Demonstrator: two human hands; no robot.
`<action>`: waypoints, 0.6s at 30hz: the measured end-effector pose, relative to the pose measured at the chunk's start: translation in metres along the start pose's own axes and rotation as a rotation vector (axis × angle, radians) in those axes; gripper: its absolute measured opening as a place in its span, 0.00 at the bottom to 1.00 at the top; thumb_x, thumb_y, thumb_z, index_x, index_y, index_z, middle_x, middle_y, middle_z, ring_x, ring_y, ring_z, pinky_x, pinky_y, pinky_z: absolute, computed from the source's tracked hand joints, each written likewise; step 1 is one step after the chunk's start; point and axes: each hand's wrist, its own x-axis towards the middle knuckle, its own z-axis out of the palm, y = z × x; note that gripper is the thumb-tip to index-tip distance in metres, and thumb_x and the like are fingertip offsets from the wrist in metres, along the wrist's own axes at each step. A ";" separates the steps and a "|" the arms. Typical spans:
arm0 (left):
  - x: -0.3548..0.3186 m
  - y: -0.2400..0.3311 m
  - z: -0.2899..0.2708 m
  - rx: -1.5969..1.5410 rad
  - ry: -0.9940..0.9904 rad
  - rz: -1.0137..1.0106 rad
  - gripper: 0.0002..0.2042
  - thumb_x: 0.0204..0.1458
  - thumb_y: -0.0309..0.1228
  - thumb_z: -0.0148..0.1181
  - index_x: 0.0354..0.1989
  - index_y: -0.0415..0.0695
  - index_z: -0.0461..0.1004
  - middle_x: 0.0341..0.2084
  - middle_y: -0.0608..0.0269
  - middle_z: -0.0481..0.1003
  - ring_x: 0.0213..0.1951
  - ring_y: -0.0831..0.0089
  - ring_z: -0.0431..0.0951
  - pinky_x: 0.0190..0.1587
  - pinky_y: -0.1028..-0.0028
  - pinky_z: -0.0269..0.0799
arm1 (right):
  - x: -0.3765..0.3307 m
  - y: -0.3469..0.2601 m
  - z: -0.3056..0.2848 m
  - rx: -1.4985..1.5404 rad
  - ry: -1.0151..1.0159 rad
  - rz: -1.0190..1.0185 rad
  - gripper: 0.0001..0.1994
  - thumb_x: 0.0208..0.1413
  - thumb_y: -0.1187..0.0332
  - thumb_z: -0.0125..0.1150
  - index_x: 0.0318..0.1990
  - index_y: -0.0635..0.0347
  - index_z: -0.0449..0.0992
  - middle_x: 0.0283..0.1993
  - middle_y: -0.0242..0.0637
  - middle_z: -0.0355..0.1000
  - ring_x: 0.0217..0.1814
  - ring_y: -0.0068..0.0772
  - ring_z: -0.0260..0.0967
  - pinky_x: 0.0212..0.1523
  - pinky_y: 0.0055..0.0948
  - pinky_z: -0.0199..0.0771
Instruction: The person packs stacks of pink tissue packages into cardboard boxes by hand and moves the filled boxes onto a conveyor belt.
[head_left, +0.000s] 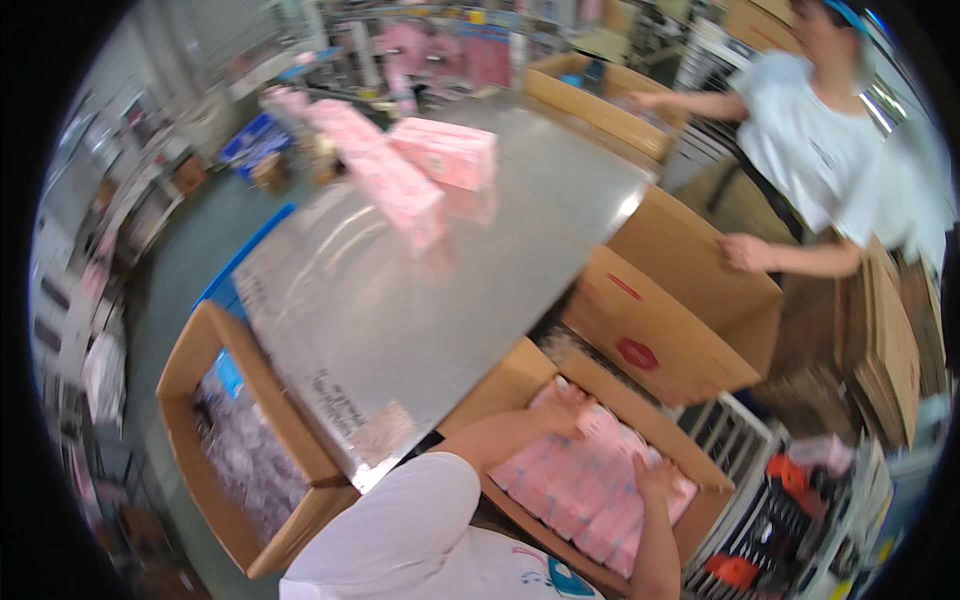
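A cardboard box (pixel 712 525) in front of me is filled with a row of pink plastic-wrapped soft packs (pixel 585 480). My left hand (pixel 562 408) lies over the far end of the row, its fingers spread on the wrapping. On the right side of the row, my right hand (pixel 656 480) rests on the packs with its fingers stretched out. Both hands touch the packs from above. The print on the packs is blurred.
A steel table (pixel 450 290) bears a long pink pack bundle (pixel 375 170) and a shorter pink bundle (pixel 445 152). At left stands a carton (pixel 180 390) of clear plastic film. Another open carton (pixel 660 330) is beside a co-worker (pixel 810 140). Flattened cardboard (pixel 870 340) stands at right.
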 end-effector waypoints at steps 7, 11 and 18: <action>-0.135 -0.027 0.008 -0.654 -0.137 0.068 0.36 0.51 0.55 0.49 0.60 0.38 0.57 0.57 0.47 0.61 0.58 0.56 0.61 0.57 0.65 0.59 | -0.111 0.100 -0.093 0.503 0.613 -0.521 0.27 0.50 0.62 0.58 0.55 0.72 0.62 0.55 0.58 0.60 0.56 0.51 0.60 0.58 0.39 0.58; -0.209 -0.017 0.025 -1.136 0.064 -0.092 0.30 0.51 0.52 0.51 0.51 0.37 0.67 0.47 0.51 0.71 0.47 0.60 0.71 0.49 0.69 0.65 | -0.118 0.151 -0.103 0.018 -0.090 -0.108 0.32 0.50 0.51 0.56 0.49 0.78 0.66 0.49 0.67 0.64 0.54 0.60 0.62 0.55 0.44 0.61; -0.174 0.055 0.050 -1.489 0.349 -0.155 0.19 0.50 0.45 0.54 0.43 0.44 0.75 0.39 0.64 0.74 0.45 0.74 0.70 0.49 0.74 0.64 | -0.042 0.229 -0.100 0.214 -0.018 -0.384 0.27 0.51 0.58 0.53 0.48 0.79 0.66 0.49 0.66 0.66 0.52 0.60 0.63 0.54 0.43 0.61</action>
